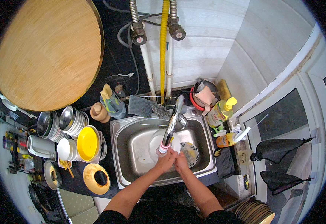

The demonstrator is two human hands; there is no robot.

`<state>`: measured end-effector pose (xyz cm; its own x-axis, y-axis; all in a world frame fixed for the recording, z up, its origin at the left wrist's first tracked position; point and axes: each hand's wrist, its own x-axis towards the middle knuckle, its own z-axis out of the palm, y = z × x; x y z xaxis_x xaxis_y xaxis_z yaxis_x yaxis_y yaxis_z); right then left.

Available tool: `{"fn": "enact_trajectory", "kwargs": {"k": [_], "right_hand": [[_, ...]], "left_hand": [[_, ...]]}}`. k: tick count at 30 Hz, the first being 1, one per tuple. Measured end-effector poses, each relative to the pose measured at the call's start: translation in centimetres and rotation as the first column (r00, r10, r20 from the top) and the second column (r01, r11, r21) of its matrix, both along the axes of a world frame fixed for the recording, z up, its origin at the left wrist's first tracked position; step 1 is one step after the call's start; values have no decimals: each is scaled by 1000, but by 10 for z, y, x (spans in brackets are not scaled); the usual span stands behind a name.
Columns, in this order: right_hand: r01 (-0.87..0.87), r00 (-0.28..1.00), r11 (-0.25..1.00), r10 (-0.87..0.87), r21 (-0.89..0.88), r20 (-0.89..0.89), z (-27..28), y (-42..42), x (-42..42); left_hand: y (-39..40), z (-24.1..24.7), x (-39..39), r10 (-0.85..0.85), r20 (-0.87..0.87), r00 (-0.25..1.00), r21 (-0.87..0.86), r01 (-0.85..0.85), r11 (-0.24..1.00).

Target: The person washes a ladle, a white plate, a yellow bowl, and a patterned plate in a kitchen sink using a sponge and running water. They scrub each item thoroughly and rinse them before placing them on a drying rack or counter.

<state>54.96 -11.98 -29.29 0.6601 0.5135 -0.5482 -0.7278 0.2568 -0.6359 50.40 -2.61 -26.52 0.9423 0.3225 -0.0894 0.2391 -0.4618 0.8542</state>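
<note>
My left hand [166, 161] and my right hand [181, 161] meet over the stainless steel sink [137, 149], just below the faucet's pink-ringed nozzle [163, 147]. Their fingers are bunched close together; whether anything is between them cannot be made out. Beneath the chrome faucet [172, 127] a round white dish [154, 142] sits in the basin, partly covered by the spout. To its right lies a plate with a dark leaf-like pattern and a yellowish middle [191, 154], close to my right hand and partly hidden by it.
Stacked bowls [74, 123], a yellow dish [88, 143] and a stained tan bowl [88, 175] crowd the left counter. Behind the sink, a wire rack [151, 122] holds a grey scouring pad [140, 106]. A dish soap bottle [220, 113] and spray bottle [226, 140] stand right.
</note>
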Motion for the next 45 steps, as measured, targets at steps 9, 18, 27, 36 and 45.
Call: {"fn": "enact_trajectory", "kwargs": {"k": [9, 18, 27, 36, 45], "right_hand": [[-168, 888, 967, 233, -191, 396, -36, 17, -5], [53, 999, 998, -54, -36, -10, -24, 53, 13], [304, 943, 896, -233, 324, -238, 33, 8, 19], [-28, 951, 977, 92, -212, 295, 38, -17, -10], [-276, -44, 591, 780, -758, 624, 43, -19, -15]], "left_hand": [[42, 44, 27, -128, -77, 989, 245, 143, 959], [9, 42, -27, -177, 90, 980, 297, 143, 944], [32, -18, -46, 72, 56, 996, 82, -76, 994], [34, -103, -2, 229, -160, 960, -747, -270, 608], [46, 18, -41, 419, -466, 779, -646, -624, 440]]}}
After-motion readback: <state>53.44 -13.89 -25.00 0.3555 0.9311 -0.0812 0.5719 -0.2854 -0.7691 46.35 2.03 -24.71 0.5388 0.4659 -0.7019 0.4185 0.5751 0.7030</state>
